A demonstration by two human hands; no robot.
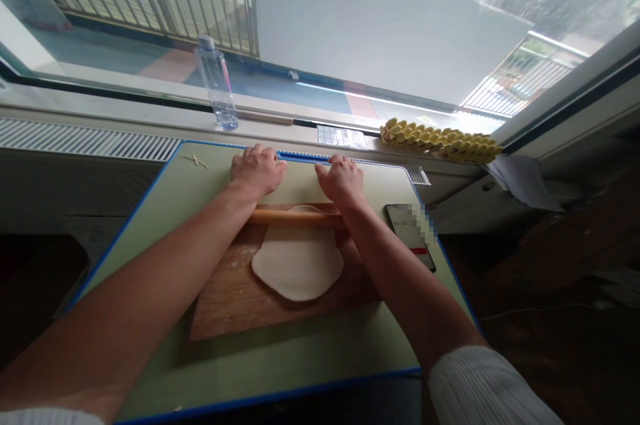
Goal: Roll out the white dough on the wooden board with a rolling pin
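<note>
A wooden rolling pin (300,217) lies across the far part of a flat sheet of pale dough (299,265). The dough rests on a brown wooden board (225,305). Beyond the pin, my left hand (257,168) is low near the table's far edge, palm down, fingers bent forward and thumb apart. My right hand (341,178) is in a similar pose to its right, thumb pointing inward. Both wrists pass over the pin's ends, which are hidden beneath them. Neither hand's fingers wrap around the pin, and the fingertips are partly out of sight.
The pale green table (160,358) has a blue rim. A phone (411,238) lies at its right side, thin dough strips (197,161) at the far left. On the windowsill stand a water bottle (218,85) and stacked yellow egg trays (440,142).
</note>
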